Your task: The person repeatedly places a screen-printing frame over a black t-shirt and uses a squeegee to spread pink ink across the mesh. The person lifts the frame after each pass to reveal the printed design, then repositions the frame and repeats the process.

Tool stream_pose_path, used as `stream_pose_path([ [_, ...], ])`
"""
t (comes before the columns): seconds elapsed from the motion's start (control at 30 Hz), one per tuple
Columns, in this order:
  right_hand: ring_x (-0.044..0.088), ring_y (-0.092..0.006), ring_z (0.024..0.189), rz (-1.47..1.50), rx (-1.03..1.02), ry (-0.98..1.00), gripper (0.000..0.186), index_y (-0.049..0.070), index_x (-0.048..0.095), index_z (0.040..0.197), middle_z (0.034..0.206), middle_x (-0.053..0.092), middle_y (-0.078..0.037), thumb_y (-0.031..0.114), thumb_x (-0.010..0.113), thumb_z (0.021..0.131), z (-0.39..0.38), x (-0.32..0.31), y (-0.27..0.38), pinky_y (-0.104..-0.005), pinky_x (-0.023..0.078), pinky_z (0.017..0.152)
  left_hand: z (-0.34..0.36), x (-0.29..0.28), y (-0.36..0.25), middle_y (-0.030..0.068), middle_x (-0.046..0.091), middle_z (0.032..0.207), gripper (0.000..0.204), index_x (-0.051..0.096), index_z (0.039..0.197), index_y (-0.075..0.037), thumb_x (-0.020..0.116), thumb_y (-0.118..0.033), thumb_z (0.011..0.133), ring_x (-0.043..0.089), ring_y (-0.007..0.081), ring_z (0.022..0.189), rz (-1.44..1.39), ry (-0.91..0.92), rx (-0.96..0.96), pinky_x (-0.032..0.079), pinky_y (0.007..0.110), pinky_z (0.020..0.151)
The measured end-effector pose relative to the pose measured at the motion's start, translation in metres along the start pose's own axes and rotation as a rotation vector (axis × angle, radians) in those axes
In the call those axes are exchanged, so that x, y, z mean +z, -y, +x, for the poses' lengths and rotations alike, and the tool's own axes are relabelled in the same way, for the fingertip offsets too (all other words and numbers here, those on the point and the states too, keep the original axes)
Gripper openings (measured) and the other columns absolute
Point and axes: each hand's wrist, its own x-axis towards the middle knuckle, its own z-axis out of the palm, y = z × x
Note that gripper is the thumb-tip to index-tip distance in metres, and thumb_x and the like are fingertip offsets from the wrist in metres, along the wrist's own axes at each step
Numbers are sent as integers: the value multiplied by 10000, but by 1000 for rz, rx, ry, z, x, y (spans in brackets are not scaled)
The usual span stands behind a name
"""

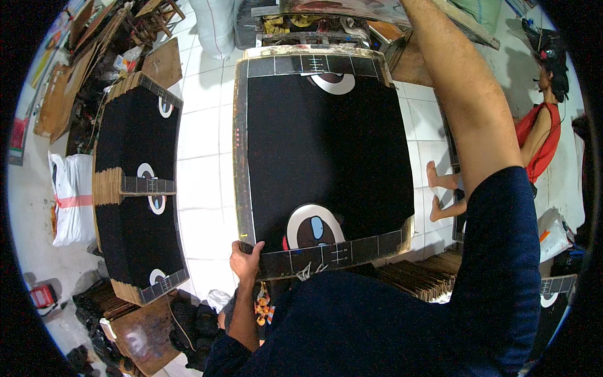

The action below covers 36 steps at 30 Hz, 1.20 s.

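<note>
In front of me lies a large flat board (pixel 242 138) with a black fabric panel (pixel 326 144) spread over it. White, brown and blue eye-shaped prints (pixel 316 227) show at the panel's near and far ends. Dark strips with white ruled lines (pixel 364 248) run along both ends of the board. My left hand (pixel 246 261) grips the near left corner, its thumb on top. My right arm (pixel 461 94) reaches up past the board's far right side; its hand lies beyond the picture's upper edge.
Stacked boards with similar black panels (pixel 135 135) stand to the left, beside a white wrapped bundle (pixel 74 201). A person in red (pixel 541 141) sits at the right, bare feet near the board. More stacked boards (pixel 418 276) are close at my right. White tiles (pixel 204 132) cover the floor.
</note>
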Motion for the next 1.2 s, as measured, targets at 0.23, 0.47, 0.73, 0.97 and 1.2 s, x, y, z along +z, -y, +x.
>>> stream_pose_path([
  [0.23, 701, -395, 1073, 32, 12, 10, 307, 207, 710, 1200, 1120, 745, -182, 309, 710, 910, 14, -4, 4, -491, 547, 903, 16, -3, -13, 259, 725, 903, 738, 627, 1079, 31, 915, -531, 695, 709, 464, 869, 117, 42, 14, 550, 519, 783],
  [0.47, 702, -396, 1064, -2, -21, -8, 318, 183, 711, 1197, 1096, 749, -188, 320, 714, 909, 23, -4, -2, -483, 547, 892, 23, 4, -16, 256, 720, 964, 841, 568, 1130, 35, 923, -576, 675, 703, 455, 894, 66, -25, 47, 549, 507, 814],
  [0.73, 669, -471, 1001, 40, -147, -174, 249, 132, 710, 1110, 1021, 727, -231, 250, 709, 892, 8, -1, -1, -520, 536, 848, 42, 38, 8, 243, 612, 1107, 809, 581, 1114, 73, 984, -436, 632, 597, 391, 1083, -69, -12, -16, 486, 484, 980],
  [0.97, 695, -391, 1017, 249, -303, -157, 293, 116, 661, 1139, 1091, 706, -135, 107, 693, 848, -97, 6, -38, -481, 552, 870, 99, 19, -154, 304, 600, 1337, 854, 505, 1404, 89, 854, -445, 837, 593, 431, 1241, -384, -86, 308, 462, 480, 1080],
  [1.2, 687, -405, 1098, 328, -187, -12, 308, 90, 593, 1232, 1175, 691, -167, 219, 685, 969, -263, 34, -80, -487, 570, 864, 128, 34, -357, 117, 499, 1488, 783, 457, 1508, -100, 509, -680, 984, 526, 278, 1253, -1790, 488, -397, 381, 440, 1060],
])
